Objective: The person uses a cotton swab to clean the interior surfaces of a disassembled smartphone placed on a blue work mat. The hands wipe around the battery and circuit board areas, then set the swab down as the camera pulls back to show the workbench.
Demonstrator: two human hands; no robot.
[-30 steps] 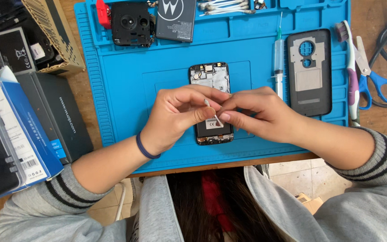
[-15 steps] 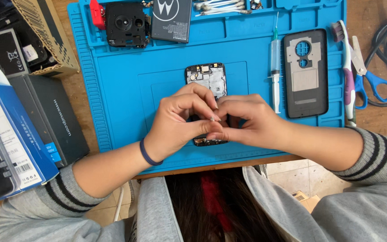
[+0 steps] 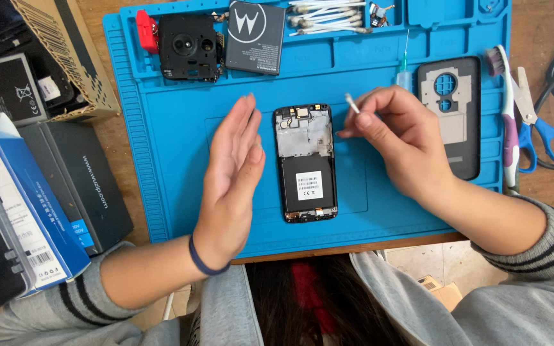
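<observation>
opened phone (image 3: 306, 164) flat mid-mat (image 3: 161, 128), bare metal frame up top. left hand (image 3: 229, 176) beside it, fingers straight, together. right hand (image 3: 399, 138) pinches thin white swab (image 3: 352, 103), covering syringe (image 3: 404, 77) and grey back cover (image 3: 456, 122). scissors (image 3: 540, 128) off-mat.

Both hands (image 3: 232, 166) parted, uncovering the phone (image 3: 305, 163).

Bare blue mat (image 3: 174, 138) at 9 o'clock of opened phone (image 3: 306, 163) passable; syringe (image 3: 403, 74), back cover (image 3: 450, 115) (partly hidden) crowd 3 o'clock.
</observation>
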